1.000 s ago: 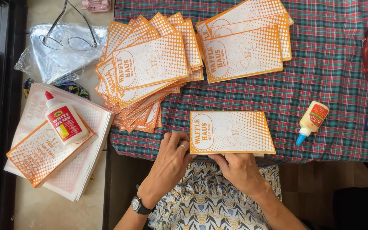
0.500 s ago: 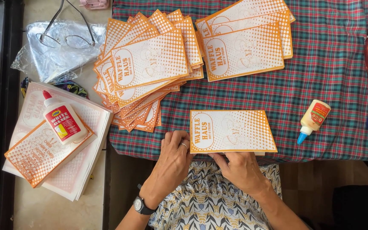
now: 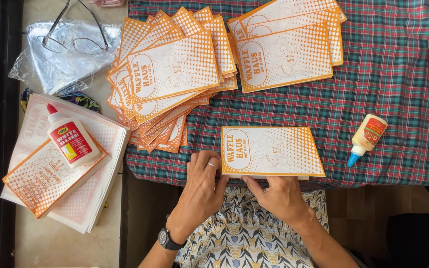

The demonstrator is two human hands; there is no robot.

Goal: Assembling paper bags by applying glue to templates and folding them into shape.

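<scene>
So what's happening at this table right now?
A person sits at a table with a plaid tablecloth, working on an orange-and-white paper bag lying flat at the near edge. The left hand touches the bag's left end, and the right hand presses along its bottom edge. Fanned piles of matching bags lie farther back. A small glue bottle with a blue tip lies on its side to the right; a larger glue bottle with a red cap rests on a stack of sheets to the left.

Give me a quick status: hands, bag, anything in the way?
Left hand and right hand pressing orange paper bag at its near edge. Nothing blocking.
</scene>
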